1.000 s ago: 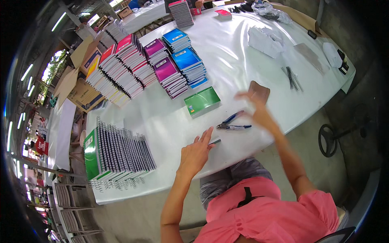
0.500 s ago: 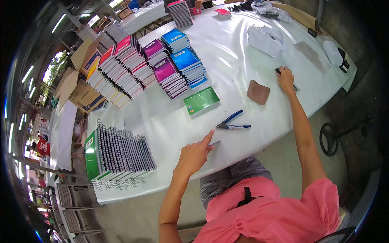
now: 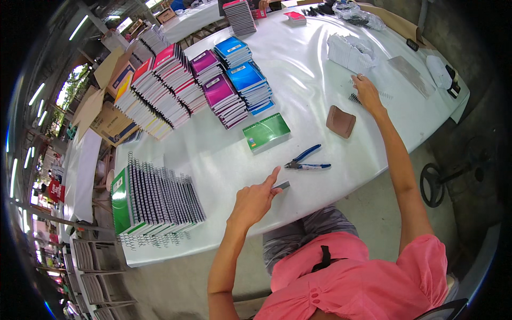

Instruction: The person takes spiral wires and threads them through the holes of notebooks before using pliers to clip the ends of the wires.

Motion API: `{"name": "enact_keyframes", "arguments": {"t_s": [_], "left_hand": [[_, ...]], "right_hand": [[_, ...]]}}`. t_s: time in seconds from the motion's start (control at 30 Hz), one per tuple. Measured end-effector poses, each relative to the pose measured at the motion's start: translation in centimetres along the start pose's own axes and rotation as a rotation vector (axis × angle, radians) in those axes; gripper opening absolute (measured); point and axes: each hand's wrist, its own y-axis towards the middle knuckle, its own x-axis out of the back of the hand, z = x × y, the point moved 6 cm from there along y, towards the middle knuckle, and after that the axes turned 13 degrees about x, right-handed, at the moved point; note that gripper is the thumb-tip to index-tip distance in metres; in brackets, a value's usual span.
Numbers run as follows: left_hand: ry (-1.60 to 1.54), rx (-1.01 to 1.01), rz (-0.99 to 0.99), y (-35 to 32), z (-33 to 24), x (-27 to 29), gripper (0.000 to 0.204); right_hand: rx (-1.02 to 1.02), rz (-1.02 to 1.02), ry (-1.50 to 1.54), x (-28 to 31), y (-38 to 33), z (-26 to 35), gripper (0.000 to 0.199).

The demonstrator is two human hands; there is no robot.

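My left hand (image 3: 255, 202) rests low at the table's near edge, index finger stretched out. Its thumb and curled fingers are against a small grey piece (image 3: 281, 186), whose far side sticks out past the thumb. Just beyond the fingertip lie pliers with blue handles (image 3: 306, 160), jaws toward the hand. At the right, my right hand (image 3: 367, 92) has its fingers pinched on a thin spiral binding coil (image 3: 385, 95). A darker coil (image 3: 354, 98) lies under the hand. A green notebook (image 3: 266, 132) lies flat beyond the pliers, and a brown curved pad (image 3: 341, 121) sits left of my right forearm.
A leaning row of green notebooks with protruding coils (image 3: 160, 200) fills the near left. Red, yellow, purple and blue notebook stacks (image 3: 218, 90) stand farther back. A white bundle (image 3: 349, 53) and clear sheet (image 3: 410, 74) lie at right. Another person's hand (image 3: 263, 4) shows far off.
My right hand has moved up and left, and the coils beneath it show more. My left hand has shifted slightly, leaving more of the grey piece in sight.
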Motion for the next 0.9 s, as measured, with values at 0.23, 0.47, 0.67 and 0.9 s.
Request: {"name": "enact_keyframes", "arguments": {"t_s": [0.23, 0.47, 0.67, 0.9], "left_hand": [[-0.011, 0.004, -0.074, -0.1, -0.4, 0.9, 0.062], [-0.029, -0.040, -0.147, 0.1, -0.3, 0.4, 0.055], [-0.019, 0.002, -0.128, 0.1, -0.4, 0.6, 0.051], [-0.025, 0.000, -0.135, 0.1, -0.4, 0.7, 0.050]], "right_hand": [[0.171, -0.074, 0.423, 4.8, 1.1, 10.9, 0.025], [0.222, 0.151, 1.058, 6.1, -3.0, 24.1, 0.024], [0.202, 0.286, 1.246, 5.6, -4.4, 27.3, 0.023], [0.258, 0.311, 1.280, 4.5, -4.8, 27.9, 0.022]]}}
